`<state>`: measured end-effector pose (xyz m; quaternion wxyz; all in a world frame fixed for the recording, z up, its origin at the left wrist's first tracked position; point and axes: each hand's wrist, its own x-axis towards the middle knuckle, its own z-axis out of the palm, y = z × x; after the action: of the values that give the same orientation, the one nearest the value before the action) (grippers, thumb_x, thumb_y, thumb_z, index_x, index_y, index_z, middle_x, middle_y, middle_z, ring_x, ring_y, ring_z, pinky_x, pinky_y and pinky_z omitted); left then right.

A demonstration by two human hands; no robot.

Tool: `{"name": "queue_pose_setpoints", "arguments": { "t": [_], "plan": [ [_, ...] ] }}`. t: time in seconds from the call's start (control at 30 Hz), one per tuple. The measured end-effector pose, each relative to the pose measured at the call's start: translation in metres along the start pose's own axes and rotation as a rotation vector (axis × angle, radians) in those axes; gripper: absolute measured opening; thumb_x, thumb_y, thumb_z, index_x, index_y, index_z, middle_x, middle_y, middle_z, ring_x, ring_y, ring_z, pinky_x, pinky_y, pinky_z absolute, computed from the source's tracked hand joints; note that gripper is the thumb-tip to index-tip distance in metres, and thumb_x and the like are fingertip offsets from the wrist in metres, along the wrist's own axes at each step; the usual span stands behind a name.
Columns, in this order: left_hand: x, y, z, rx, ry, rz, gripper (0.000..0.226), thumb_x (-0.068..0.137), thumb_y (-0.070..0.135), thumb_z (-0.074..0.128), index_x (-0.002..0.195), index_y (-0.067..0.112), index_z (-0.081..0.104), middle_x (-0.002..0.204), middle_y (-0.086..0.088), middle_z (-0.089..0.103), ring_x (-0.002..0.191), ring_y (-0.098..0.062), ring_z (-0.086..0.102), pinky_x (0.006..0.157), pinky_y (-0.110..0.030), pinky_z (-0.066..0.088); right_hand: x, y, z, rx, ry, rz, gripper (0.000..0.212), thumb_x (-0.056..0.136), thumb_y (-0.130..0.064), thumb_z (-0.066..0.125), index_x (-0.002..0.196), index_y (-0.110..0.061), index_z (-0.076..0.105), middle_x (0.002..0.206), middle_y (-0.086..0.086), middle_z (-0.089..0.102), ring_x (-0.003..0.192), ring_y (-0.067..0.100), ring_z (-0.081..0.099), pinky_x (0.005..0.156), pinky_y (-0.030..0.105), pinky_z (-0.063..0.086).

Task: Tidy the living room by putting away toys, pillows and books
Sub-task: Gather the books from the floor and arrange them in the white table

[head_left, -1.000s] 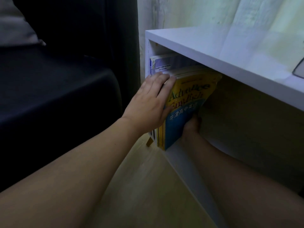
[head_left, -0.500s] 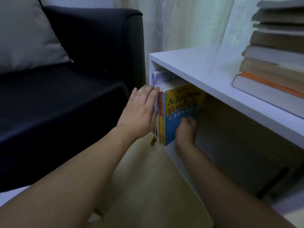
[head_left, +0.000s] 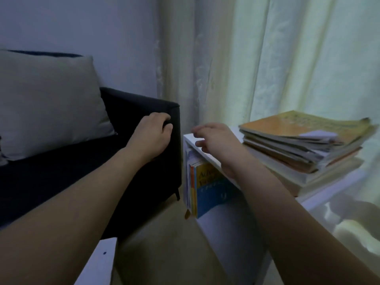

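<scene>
- shelved books (head_left: 202, 189) stand upright, spines outward, just below the right hand (head_left: 216, 140), which hovers empty, fingers loose
- left hand (head_left: 152, 134) grips the sofa arm (head_left: 164, 112)

Both forearms are shown bare to the frame edge; the left hand (head_left: 151, 136) and right hand (head_left: 216, 140) are ungloved, without rings.

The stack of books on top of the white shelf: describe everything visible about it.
The stack of books lies flat on the white shelf top, to the right, before the pale curtain. Mostly thin softcovers, unevenly piled with edges splayed; the top cover is orange and yellow, with a small pale slip on it. Thicker pale volumes sit at the bottom. Neither hand touches it.
</scene>
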<state>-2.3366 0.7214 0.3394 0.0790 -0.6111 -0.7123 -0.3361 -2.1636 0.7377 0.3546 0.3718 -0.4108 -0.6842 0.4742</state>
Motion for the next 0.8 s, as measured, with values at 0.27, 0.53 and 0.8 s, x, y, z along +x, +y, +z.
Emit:
{"name": "queue_pose_setpoints", "arguments": {
  "t": [0.27,0.53,0.8],
  "plan": [
    [0.041,0.112,0.021,-0.290,-0.319,0.006,0.033,0.097,0.036,0.055,0.118,0.013,0.064,0.116,-0.001,0.064,0.106,-0.018,0.058,0.085,-0.030,0.044,-0.036,-0.019,-0.131,-0.633,0.464,-0.142,0.038,0.090,-0.015,0.039,0.122,-0.020,0.060,0.127,0.003,0.058,0.115,0.023,0.053,0.096,0.035,0.042],
    [0.053,0.179,0.067,-0.174,-0.464,-0.136,0.067,0.082,0.063,0.062,0.115,0.004,0.062,0.112,-0.006,0.060,0.094,-0.021,0.057,0.076,-0.030,0.043,-0.030,0.002,-0.163,-0.876,0.309,0.200,0.040,0.092,-0.012,0.036,0.128,-0.006,0.051,0.134,0.015,0.051,0.123,0.031,0.046,0.105,0.041,0.036],
    [0.047,0.189,0.046,-0.128,-0.402,-0.145,0.043,0.091,0.031,0.065,0.121,0.004,0.050,0.109,-0.010,0.053,0.088,-0.021,0.051,0.069,-0.028,0.043,-0.029,0.005,-0.170,-0.718,0.312,0.097,0.037,0.082,0.000,0.036,0.108,-0.004,0.062,0.127,0.015,0.054,0.111,0.032,0.049,0.104,0.044,0.037]
  ]
}}
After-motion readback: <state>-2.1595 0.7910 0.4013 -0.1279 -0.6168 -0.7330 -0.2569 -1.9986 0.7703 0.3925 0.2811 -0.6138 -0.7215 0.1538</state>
